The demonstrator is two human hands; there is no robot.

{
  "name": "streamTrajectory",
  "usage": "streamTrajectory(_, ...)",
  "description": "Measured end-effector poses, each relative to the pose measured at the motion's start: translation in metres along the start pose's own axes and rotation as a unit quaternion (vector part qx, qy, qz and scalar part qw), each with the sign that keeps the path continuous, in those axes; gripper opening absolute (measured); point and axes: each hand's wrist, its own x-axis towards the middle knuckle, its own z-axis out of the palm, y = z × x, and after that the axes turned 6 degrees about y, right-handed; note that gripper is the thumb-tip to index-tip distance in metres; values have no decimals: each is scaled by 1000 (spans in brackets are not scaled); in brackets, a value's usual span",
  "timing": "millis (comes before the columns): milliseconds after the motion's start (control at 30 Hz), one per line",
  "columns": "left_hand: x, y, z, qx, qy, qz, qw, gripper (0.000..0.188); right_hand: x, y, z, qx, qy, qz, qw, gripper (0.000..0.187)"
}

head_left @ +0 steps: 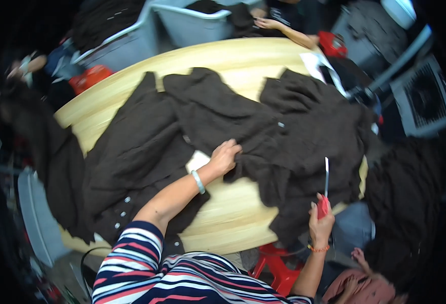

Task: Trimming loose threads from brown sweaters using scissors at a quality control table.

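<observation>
Dark brown knit garments lie spread over a pale wooden table [228,213]. My left hand [225,156], with a light bangle at its wrist, is closed on the edge of the middle garment [223,109]. In my right hand [321,223] is a red-handled tool with a long narrow metal blade [327,177]. Its blade points away from me, over the right-hand garment [314,131]; whether it has one blade or two is too blurred to tell. Another brown garment [131,147] lies to the left, with small white spots near its lower edge.
Grey bins [192,23] with dark cloth stand beyond the table. A person's hand [268,23] is at the far side. A red stool [278,268] stands by the near edge. Dark cloth [403,187] hangs at the right, near a grey fan-like unit [425,96]. Another person sits at the lower right.
</observation>
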Motion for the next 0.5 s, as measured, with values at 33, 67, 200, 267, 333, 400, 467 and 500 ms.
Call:
streamTrajectory(33, 12, 8, -29, 7, 37, 35, 999, 29, -4, -6, 0, 20, -13, 12, 1000, 34)
streamTrajectory(67, 21, 13, -63, 13, 67, 49, 996, 29, -5, -6, 4, 33, -14, -18, 999, 34)
streamTrajectory(200, 19, 28, -219, 54, 173, 101, 978, 26, -5, -25, 26, -14, -70, -109, 992, 32)
streamTrajectory(267, -20, 49, -299, 84, 197, 93, 972, 24, -13, -41, 42, -48, -97, -148, 983, 30)
streamTrajectory(333, -75, 69, -358, 122, 182, 67, 973, 21, -24, -62, 63, -58, -117, -177, 976, 32)
streamTrajectory(400, -145, 80, -388, 117, 181, 7, 976, 19, -36, -86, 82, -67, -147, -206, 965, 32)
streamTrajectory(467, -211, 91, -399, 136, 180, -75, 971, 18, -45, -101, 98, -104, -201, -201, 953, 30)
streamTrajectory(500, -242, 95, -403, 143, 176, -137, 964, 19, -50, -108, 108, -114, -231, -194, 947, 30)
